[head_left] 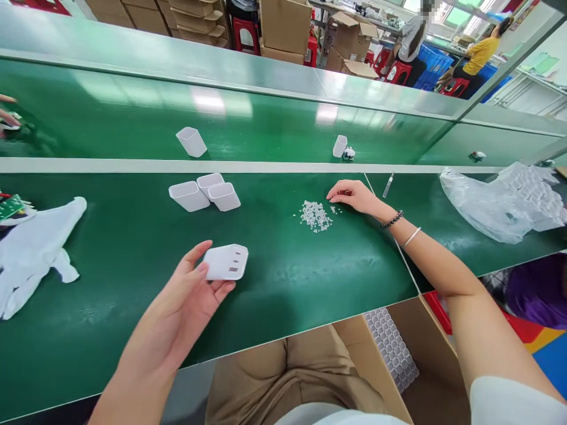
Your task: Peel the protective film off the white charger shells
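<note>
The table's [287, 301] near edge crosses before my lap [283, 369], with green surface stretching between my hands. My left hand [177, 307], palm turned up, grips a white block [219, 262] above the table, three dark slots [233, 269] showing. My right hand [361, 196] reaches farther out, fingers [334, 190] bent beside tiny pale pieces [314, 215]; whether they pinch one, I can't tell.

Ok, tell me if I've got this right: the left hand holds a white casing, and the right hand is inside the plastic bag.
No: the head view shows the right hand beside the pile of small pale pieces, not inside the plastic bag. The left hand does hold a white casing.
</note>
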The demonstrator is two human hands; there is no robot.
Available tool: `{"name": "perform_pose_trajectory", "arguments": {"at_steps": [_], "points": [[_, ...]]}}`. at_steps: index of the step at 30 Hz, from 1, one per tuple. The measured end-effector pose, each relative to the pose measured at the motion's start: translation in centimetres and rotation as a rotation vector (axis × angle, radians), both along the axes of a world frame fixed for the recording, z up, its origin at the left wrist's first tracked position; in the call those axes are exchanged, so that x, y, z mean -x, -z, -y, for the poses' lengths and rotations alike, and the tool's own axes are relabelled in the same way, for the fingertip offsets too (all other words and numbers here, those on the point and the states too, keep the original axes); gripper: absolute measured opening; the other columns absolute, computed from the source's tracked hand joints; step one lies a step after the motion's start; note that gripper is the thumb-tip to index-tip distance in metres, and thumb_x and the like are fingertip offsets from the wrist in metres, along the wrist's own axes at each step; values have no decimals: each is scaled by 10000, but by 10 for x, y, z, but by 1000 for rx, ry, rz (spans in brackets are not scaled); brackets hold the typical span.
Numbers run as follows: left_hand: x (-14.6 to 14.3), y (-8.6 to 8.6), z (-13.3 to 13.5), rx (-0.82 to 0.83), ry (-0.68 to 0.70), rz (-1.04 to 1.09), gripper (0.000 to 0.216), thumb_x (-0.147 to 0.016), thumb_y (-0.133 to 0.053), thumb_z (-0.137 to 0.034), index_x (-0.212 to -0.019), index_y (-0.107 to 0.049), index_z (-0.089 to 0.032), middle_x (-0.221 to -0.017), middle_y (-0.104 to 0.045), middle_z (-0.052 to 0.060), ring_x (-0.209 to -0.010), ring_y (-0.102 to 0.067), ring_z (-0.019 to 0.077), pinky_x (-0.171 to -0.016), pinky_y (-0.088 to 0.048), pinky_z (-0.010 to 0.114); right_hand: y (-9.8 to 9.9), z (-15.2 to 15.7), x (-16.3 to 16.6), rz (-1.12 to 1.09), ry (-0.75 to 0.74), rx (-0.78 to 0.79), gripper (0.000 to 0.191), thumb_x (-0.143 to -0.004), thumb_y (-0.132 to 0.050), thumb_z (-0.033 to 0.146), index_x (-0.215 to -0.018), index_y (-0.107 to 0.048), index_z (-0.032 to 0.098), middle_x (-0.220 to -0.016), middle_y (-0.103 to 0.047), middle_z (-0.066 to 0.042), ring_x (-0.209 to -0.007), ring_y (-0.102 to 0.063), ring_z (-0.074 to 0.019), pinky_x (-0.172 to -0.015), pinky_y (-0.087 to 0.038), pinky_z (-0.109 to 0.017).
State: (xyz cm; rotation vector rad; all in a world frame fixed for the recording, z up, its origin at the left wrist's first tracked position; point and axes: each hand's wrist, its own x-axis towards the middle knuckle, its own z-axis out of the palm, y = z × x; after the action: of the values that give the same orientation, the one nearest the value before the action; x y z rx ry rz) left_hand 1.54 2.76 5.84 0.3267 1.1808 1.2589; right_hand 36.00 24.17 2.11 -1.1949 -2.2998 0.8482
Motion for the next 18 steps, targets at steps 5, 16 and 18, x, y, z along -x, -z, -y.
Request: {"name": "perform_pose_trajectory", "arguments": {"at_steps": [5, 16, 18], "points": [[-14, 4, -2, 67, 89, 165, 426, -945, -625, -248, -1365, -630, -318, -1261, -694, 54, -889, -703, 126, -776, -619, 202, 0, -2, 2, 89, -64, -69, 212, -911, -586, 367, -850, -698, 198, -931, -685, -65, -802, -610, -198, -743, -473, -339], [-26, 15, 2, -86, 173, 204, 400, -785, -835, -294, -1149, -725, -169, -1218, -701, 86, -967, -673, 138, -902, -568, 226, -5, 18, 20, 351, -68, -348, 156, -1017, -410, 282, -949, -538, 225, -1000, -588, -95, -765, -526, -217, -680, -408, -352], [-28, 17, 4, -149, 123, 63, 448, -730, -881, -255, -1134, -696, -199, -1154, -707, 50, -961, -669, 131, -855, -556, 205, -13, 28, 33, 237, -66, -375, 154, -1023, -425, 272, -927, -535, 223, -951, -577, -75, -758, -518, -201, -685, -416, -348]]}}
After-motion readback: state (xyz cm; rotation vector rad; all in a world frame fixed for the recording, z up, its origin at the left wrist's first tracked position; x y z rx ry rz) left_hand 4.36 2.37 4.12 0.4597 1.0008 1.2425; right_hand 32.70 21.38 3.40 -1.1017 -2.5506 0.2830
